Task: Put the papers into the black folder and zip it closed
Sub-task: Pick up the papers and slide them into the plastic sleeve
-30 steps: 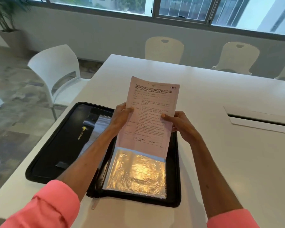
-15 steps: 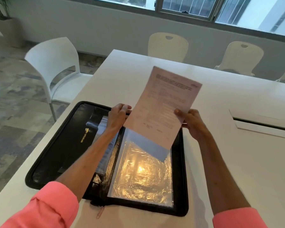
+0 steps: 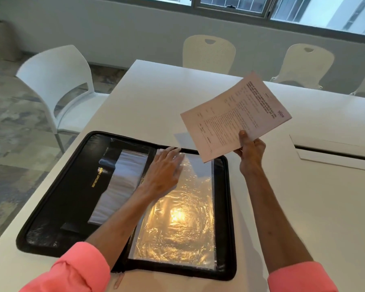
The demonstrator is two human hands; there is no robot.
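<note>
Two hands are working over the black folder (image 3: 57, 199), which is lying unzipped and spread open on the white worktop (image 3: 303, 207). The right hand (image 3: 251, 152) is pinching the papers (image 3: 236, 114) by their near edge, thumb on top, holding them tilted in the air beyond the fingers of the left hand (image 3: 164, 171). Those fingers are resting flat and slightly spread on the far end of the clear plastic sleeve (image 3: 177, 224) (shiny with glare), gripping nothing.
</note>
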